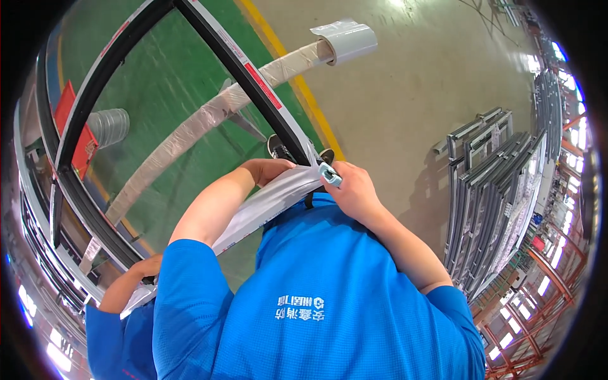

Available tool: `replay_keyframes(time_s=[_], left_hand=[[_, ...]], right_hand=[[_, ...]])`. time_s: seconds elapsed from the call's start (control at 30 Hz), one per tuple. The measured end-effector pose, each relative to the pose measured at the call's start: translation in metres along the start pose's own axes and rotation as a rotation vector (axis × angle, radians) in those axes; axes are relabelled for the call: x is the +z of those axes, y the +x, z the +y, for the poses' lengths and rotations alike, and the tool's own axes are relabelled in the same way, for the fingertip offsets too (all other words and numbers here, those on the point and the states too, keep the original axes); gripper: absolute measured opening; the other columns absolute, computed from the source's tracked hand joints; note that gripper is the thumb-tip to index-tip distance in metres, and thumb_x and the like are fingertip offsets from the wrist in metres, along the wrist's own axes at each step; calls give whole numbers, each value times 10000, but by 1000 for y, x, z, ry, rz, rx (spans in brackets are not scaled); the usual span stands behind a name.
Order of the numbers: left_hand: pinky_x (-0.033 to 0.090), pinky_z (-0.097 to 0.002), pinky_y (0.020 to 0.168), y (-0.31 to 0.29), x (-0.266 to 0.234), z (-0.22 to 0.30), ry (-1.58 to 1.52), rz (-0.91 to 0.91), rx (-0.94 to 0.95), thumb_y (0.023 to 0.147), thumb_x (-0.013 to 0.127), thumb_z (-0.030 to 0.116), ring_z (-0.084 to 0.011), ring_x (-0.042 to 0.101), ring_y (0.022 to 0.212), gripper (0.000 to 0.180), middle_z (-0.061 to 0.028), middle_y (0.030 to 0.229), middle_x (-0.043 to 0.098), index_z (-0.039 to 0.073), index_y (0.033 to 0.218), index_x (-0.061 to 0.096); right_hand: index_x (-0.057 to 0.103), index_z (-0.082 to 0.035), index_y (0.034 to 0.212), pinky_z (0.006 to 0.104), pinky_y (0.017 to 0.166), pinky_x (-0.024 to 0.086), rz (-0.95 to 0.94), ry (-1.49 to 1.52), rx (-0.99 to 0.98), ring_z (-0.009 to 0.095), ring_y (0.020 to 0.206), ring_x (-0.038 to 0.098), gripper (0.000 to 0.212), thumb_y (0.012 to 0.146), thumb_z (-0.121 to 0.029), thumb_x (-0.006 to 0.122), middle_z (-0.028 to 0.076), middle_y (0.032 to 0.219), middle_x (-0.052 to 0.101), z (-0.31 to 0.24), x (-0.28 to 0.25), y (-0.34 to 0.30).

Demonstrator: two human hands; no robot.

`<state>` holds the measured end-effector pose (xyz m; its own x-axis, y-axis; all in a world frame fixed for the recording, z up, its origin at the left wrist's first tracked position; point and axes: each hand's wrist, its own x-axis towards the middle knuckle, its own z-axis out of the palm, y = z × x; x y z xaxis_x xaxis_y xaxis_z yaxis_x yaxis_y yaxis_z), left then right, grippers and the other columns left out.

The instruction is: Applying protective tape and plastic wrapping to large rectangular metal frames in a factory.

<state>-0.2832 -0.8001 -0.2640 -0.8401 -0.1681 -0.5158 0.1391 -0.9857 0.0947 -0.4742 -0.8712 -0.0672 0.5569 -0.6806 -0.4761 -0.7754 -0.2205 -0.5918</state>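
Note:
A black window or door frame (244, 79) with white film on its outer faces stands in front of me. White plastic film (269, 199) covers its near side, close to my body. My left hand (269, 171) is closed on the film's upper edge near the frame's right corner, its fingertips partly hidden. At that corner my right hand (356, 190) grips a small pale-blue tool (329, 175), whose exact kind I cannot make out. The tool touches or nearly touches the film's end.
A co-worker's hand (149, 266) rests at the frame's near left corner. Beyond the frame's right side, a film-wrapped bar (190, 130) carries a white film roll (351, 43). Stacked metal frames (491, 196) stand at the right. A yellow floor line (304, 95) crosses beyond my shoes.

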Motion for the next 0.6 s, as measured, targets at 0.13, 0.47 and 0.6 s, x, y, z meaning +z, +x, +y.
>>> replay_keyframes(time_s=[0.13,0.47,0.6], left_hand=[[585,-335,692,5,-7,-9,-14,37,-27,960,510,360,-131,701,824,333,-20,1023,724,153,1168,667],[562,-323,648,3,-1,-8,-29,58,-2,916,566,332,-151,693,765,304,-53,980,727,120,1093,691],[550,-315,676,-1,8,-5,2,94,9,915,563,291,-121,675,775,265,-13,959,712,135,1095,679]], right_hand=[[629,-19,905,445,753,486,-50,-13,140,385,863,617,223,881,-239,651,197,900,645,0,-3,-2],[641,-15,869,464,773,496,-145,-168,289,385,895,626,351,856,-360,701,197,903,657,-11,-15,7],[636,-6,840,454,746,498,-111,-252,307,376,865,631,499,773,-483,769,190,869,662,1,-28,13]])
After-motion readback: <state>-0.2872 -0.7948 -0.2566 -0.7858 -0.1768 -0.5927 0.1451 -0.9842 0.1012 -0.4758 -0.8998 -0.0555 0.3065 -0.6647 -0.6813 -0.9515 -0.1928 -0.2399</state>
